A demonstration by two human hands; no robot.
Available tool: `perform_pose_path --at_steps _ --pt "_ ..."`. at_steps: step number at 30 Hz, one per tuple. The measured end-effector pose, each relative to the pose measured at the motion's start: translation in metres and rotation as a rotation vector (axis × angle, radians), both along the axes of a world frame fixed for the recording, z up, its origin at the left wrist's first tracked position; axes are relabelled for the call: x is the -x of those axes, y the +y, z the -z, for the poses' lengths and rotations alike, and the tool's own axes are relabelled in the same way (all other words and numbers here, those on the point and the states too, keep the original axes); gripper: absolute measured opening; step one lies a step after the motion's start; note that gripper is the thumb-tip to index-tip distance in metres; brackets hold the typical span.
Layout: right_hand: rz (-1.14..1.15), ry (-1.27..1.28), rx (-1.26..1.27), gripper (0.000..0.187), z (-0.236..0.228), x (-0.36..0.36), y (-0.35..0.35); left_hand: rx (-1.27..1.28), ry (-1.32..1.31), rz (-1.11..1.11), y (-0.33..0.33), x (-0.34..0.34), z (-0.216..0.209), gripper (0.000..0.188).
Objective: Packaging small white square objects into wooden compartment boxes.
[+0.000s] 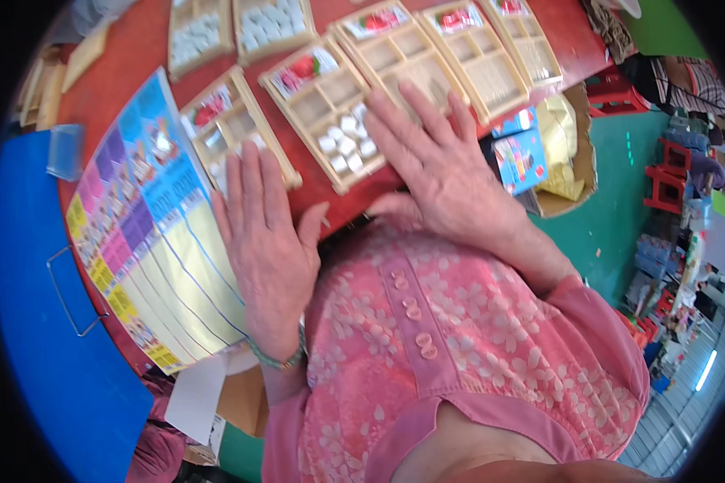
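My left hand (267,249) lies palm down with its fingers stretched out, the fingertips over the near end of a small wooden compartment tray (286,167). Whitish pieces show beside those fingertips. My right hand (447,173) is spread flat, its fingers reaching over two neighbouring trays. One of them, a wooden tray (342,190), holds a loose group of white cubes (348,143) and a red-and-white packet (302,71). Another wooden tray (379,55) lies under the longer fingertips. Neither hand visibly grips anything; what lies under the palms is hidden.
More wooden trays (503,84) stand along the red table (121,76), two at the back filled with white pieces. Colourful printed sheets (149,217) overhang its left edge beside a blue panel (40,266). At the right is a cardboard box (576,197) with yellow wrapping; red stools (669,173) stand beyond.
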State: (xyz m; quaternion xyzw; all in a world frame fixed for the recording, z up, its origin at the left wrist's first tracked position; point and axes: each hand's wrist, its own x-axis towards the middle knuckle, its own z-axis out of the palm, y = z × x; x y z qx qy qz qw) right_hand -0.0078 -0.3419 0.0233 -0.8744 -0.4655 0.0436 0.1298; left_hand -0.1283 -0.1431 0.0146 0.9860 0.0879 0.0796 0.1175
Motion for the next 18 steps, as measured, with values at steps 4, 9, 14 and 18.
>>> perform_pose_path --at_steps 4,9,14,18 --pt "-0.054 0.101 0.019 0.094 0.007 -0.004 0.001 0.052 0.074 0.005 0.007 0.002 0.007 0.076" --pt "-0.124 0.113 -0.059 0.087 -0.026 -0.034 -0.003 0.008 0.074 0.010 -0.004 0.003 -0.011 0.076" --pt "-0.177 -0.103 -0.273 0.049 -0.059 -0.129 0.029 0.189 -0.060 0.104 -0.015 -0.015 -0.006 0.071" --pt "-0.045 0.076 -0.334 0.028 -0.069 -0.223 0.099 0.189 -0.151 0.196 -0.017 -0.019 0.002 0.072"
